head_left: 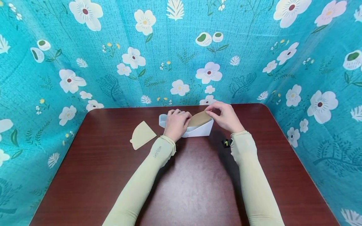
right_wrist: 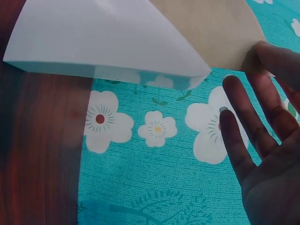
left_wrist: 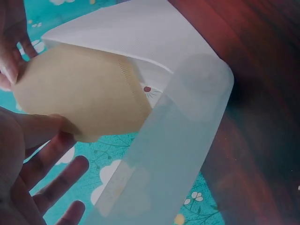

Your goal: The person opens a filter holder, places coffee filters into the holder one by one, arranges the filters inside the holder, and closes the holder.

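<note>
A white filter holder [head_left: 201,130] with slanted sides stands near the far edge of the table. Its translucent lid [left_wrist: 154,154] is swung out to the left. Brown paper coffee filters [head_left: 199,119] stick up out of the holder's open top, their lower part hidden by its wall. With thumb and finger my left hand [head_left: 177,124] pinches the filters' left edge; its other fingers are spread below. My right hand [head_left: 225,117] pinches the upper right corner between thumb and forefinger, the remaining fingers held loosely apart, as the right wrist view shows.
Left of the holder, a pale fan-shaped filter [head_left: 142,135] with a small tab lies flat on the dark wooden table [head_left: 186,182]. A small black object [head_left: 226,143] with a yellow mark is beside the right cuff. A blue flowered curtain [head_left: 169,47] hangs behind the table.
</note>
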Demonstrator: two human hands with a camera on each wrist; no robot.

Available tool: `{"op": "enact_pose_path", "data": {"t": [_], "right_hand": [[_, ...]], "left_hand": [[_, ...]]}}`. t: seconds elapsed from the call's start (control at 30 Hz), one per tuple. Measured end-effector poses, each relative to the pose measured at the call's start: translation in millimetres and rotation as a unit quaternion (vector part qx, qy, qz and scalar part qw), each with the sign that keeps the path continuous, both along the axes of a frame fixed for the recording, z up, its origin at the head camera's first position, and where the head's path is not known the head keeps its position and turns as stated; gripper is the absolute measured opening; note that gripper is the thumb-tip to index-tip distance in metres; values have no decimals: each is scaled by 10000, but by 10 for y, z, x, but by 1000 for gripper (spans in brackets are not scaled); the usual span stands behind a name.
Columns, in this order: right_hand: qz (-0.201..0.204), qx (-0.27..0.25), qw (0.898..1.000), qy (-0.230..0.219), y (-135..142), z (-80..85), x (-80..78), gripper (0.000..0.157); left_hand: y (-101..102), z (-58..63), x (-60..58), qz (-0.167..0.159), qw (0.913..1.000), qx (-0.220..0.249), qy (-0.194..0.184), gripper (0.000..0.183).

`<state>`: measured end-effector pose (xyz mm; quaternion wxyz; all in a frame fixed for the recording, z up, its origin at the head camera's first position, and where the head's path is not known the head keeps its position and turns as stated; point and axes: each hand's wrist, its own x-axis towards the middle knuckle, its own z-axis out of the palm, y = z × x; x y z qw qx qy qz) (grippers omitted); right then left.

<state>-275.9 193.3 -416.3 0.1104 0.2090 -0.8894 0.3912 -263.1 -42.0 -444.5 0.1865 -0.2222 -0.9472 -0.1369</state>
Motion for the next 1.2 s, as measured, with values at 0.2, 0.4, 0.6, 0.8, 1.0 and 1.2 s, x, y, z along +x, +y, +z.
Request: {"op": "enact_pose_path", "data": {"t": [0.2,0.4,0.6,0.8,1.0,1.2], "right_hand": [[-73,211,9997,-17,1,-45,-10,11],[-22,333,9994,-23,-7,-113,-20,8],[67,520,9986,-47,-8,-163,-23,10],[20,751,9972,-48,-30,-149,-12,11],[-34,959,9953,-128,-63,-165,-3,10],[-56,1037,9946,-73,-74,-210,-3,10]], "left_hand": [[50,-73,-11,7,9987,-465,203,11],[76,-125,-5,112,9954,-865,402,11],[108,-157,19,152,9873,-1516,461,13],[116,-170,16,188,9873,-1471,566,10],[111,-188,10,199,9862,-1576,478,9],[125,-215,11,178,9845,-1670,498,12]]}}
